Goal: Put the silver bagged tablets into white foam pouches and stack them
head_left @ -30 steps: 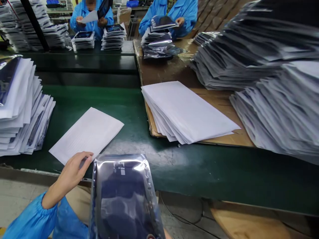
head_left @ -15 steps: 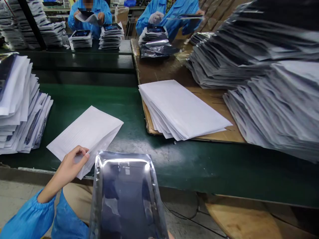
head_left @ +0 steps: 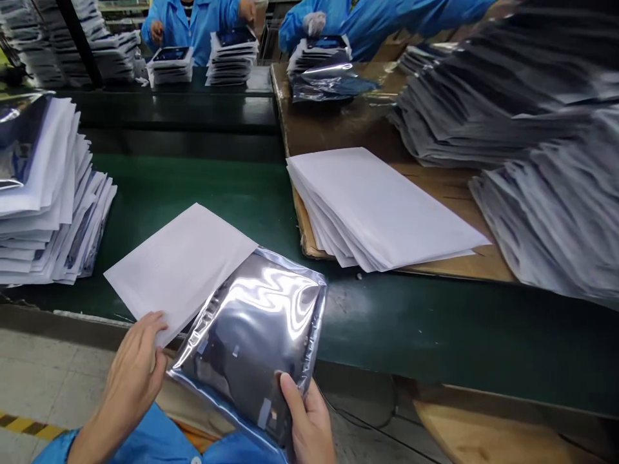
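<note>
My left hand (head_left: 138,370) pinches the near corner of a white paper sleeve (head_left: 181,261), which lies on the green bench at a slant. In my right hand (head_left: 309,422) is a dark flat panel in a shiny clear plastic bag (head_left: 256,341), thumb on top and fingers beneath. The bag is tilted, its left edge against or just under the open right side of the sleeve; I cannot tell how far it goes in. To the right, a small stack of white sleeves (head_left: 382,206) rests on cardboard, touched by neither hand.
A tall pile of sleeved panels (head_left: 43,206) stands at the left. Big heaps of grey bags (head_left: 556,212) fill the right on the cardboard sheet (head_left: 333,129). Across the green bench (head_left: 435,328), two co-workers in blue (head_left: 203,26) stand behind further stacks (head_left: 232,58).
My right hand has brought the bagged panel up and turned it against the sleeve's open side. My left hand still holds the sleeve's corner. The view has shifted slightly left.
</note>
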Tool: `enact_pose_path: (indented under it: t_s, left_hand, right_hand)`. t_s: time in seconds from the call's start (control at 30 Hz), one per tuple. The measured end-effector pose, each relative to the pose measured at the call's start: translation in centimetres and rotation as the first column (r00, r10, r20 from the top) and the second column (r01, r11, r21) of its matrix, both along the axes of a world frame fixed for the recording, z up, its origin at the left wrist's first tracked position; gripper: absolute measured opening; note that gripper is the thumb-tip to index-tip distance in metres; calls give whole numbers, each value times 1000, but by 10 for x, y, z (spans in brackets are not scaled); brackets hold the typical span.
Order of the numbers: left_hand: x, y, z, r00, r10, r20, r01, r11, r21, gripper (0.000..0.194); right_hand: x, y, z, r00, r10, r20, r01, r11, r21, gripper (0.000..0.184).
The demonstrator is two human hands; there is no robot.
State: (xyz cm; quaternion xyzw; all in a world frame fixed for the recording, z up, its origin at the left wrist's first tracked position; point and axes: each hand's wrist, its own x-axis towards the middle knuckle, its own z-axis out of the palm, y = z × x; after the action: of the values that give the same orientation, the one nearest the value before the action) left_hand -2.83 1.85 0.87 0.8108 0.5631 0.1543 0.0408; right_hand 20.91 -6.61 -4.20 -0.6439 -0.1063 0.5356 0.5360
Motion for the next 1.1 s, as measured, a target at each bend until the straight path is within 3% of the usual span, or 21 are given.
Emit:
enact_pose_path:
  t_s: [0.13,0.27,0.37,0.53,0.73,0.93,1.1]
  left_hand:
    - [-7,-12,-6,989,132,72,-136,989,57,10]
    - [-5,-6,-10,978,74,194,-97,989,115,13]
    - [-5,13,-12,979,32,202,-33,999,2,18]
    - [-10,51,-3,983,81,167,-46,978,-203,24]
    - [-16,66,11,950,148,274,-45,936,-348,30]
    - [-22,55,8,995,-25,94,48,966,-255,28]
    - [-23,37,2,987,136,-87,-137,991,-7,10]
  right_hand:
    - [-12,1,-7,998,-18,-68,17,1000,-25,49]
    - [-16,7,-7,998,-15,-59,13,999,-40,52]
    - [-12,11,-5,999,-3,-48,1,999,-49,54]
    - [-6,11,-5,993,85,-79,-86,996,-9,56]
    - [-10,14,-2,980,123,-153,-119,992,39,54]
    - [-16,24,9,985,41,-170,-41,999,2,56]
    - [-27,31,14,985,-56,-165,56,998,-2,61]
